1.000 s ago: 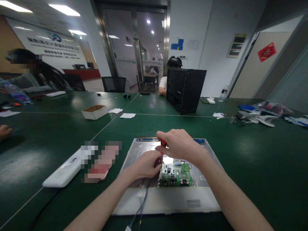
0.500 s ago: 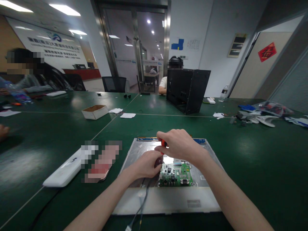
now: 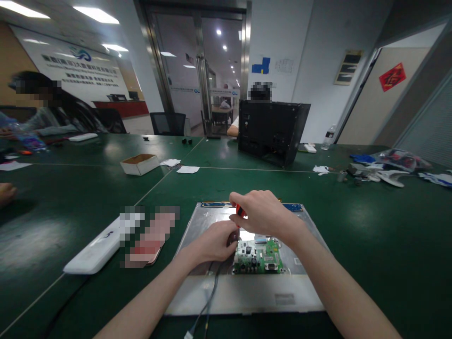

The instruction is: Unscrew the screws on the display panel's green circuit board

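Observation:
A red and black screwdriver stands upright in my right hand, its handle between the thumb and fingers. Just below it, my left hand has its fingers drawn together around the screwdriver's lower end, by the upper left corner of a green circuit board. What those left fingers pinch, and the screwdriver's tip, are hidden. The board lies on the metal back of a flat display panel, which rests on the table. Thin cables run from under my left wrist over the panel's near edge.
Left of the panel lie a white power strip-like block and a pink phone-like thing, both partly pixelated. Farther off are an open cardboard box, white papers and a black computer case. People sit at the far side and left.
The black case across the table has turned and shifted slightly left. My hands stay in nearly the same place, with the screwdriver handle turned a little in my right fingers.

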The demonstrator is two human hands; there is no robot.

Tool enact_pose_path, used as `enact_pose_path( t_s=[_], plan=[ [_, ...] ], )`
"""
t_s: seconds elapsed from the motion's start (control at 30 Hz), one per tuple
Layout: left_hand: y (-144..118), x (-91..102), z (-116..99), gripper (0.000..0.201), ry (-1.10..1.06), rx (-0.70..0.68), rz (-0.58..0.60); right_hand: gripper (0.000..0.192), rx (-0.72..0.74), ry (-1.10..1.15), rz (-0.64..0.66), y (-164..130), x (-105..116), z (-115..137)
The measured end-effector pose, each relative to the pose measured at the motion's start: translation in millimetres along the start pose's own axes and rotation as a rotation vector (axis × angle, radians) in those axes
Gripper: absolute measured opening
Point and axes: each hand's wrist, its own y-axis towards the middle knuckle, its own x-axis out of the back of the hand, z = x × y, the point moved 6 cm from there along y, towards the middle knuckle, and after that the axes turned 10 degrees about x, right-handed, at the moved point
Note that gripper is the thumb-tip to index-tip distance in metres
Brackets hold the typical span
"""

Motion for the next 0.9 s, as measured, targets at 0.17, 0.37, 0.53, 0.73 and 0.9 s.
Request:
enact_pose_path(
  t_s=[0.17,0.37,0.53,0.73,0.9],
  plan=[
    [-0.4,2.1,-1.9,0.002,0.006,0.007,0.015,0.018,-0.009,-0.019,0.021,1.0,-1.5,-2.0],
    [-0.8,5.2,-6.2,0.004,-0.035,-0.017,0.024,0.018,0.018,0.018,0.003,-1.5,-0.3,1.7],
    [-0.5,3.2,-3.2,0.005,-0.002,0.006,0.014,0.021,0.017,0.008,0.000,-1.1,-0.3,0.5],
    [-1.0,2.4,-2.8,0.003,0.000,-0.007,0.007,0.015,-0.012,-0.020,0.016,0.9,-1.4,-1.4],
    [-1.8,4.9,-5.6,0.005,-0.032,-0.019,0.009,0.016,-0.005,-0.001,0.017,0.0,-0.9,0.8]
  ],
)
